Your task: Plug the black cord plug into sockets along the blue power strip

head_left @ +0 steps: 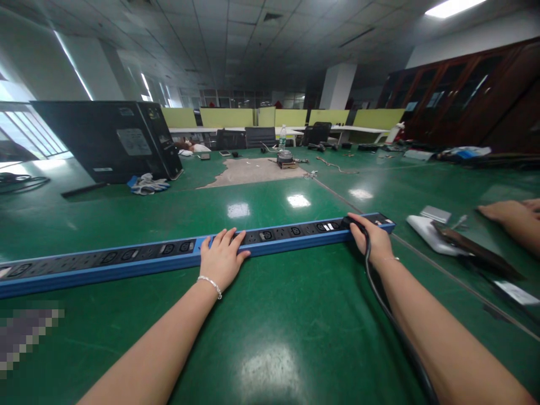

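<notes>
A long blue power strip (274, 246) with a row of black sockets lies across the green table, from the left edge to right of centre. My left hand (223, 257) rests on its middle, fingers spread over the top. Near the strip's right end, my right hand (368, 236) has its fingers wrapped round a black plug (346, 222), which is at the sockets; whether it is fully seated cannot be seen. A thick black cable (390, 315) runs from the plug down beside my right forearm.
Past the strip stand a black computer case (109, 140), gloves (147, 184) and a water bottle (282, 138). To the right lie a white object (434, 233) and a dark flat object (476, 253). Another person's hand (508, 216) rests at the right edge of the green table (270, 315).
</notes>
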Demonstrator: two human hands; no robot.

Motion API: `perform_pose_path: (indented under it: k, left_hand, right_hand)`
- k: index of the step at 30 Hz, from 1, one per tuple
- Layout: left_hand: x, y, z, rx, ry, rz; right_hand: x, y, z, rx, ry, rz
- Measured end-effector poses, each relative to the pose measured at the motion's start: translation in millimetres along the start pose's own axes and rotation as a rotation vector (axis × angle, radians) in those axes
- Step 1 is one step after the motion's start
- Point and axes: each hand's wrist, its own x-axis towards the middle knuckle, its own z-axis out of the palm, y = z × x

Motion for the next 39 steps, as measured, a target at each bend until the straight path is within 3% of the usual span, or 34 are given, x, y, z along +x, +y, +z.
perform_pose_path:
  k: [13, 19, 24, 29, 31, 35, 39]
  left_hand:
    - [0, 0, 1.0, -0.003, 0.000, -0.003]
    - [0, 0, 0.1, -0.005, 0.010, -0.001]
    - [0, 0, -0.3, -0.004, 0.013, 0.006]
    - [0, 1, -0.9, -0.013, 0.002, -0.002]
    - [0, 1, -1.3, -0.015, -0.001, -0.005]
    - [0, 1, -2.0, -0.015, -0.006, -0.010]
    - [0, 1, -1.9, -0.024, -0.014, -0.011]
  right_hand:
    - [-2, 0, 2, 0.027, 0.056, 0.001]
    - [-2, 0, 7, 0.104, 0.086, 0.097]
    - [3, 1, 17, 0.255, 0.190, 0.149]
    - [13, -10, 11, 0.472, 0.496, 0.198]
    - [11, -22, 10, 0.509, 0.428, 0.140]
    - [0, -57, 17, 0.469, 0.093, 0.028]
    - [-9, -82, 24, 0.385, -0.008, -0.054]
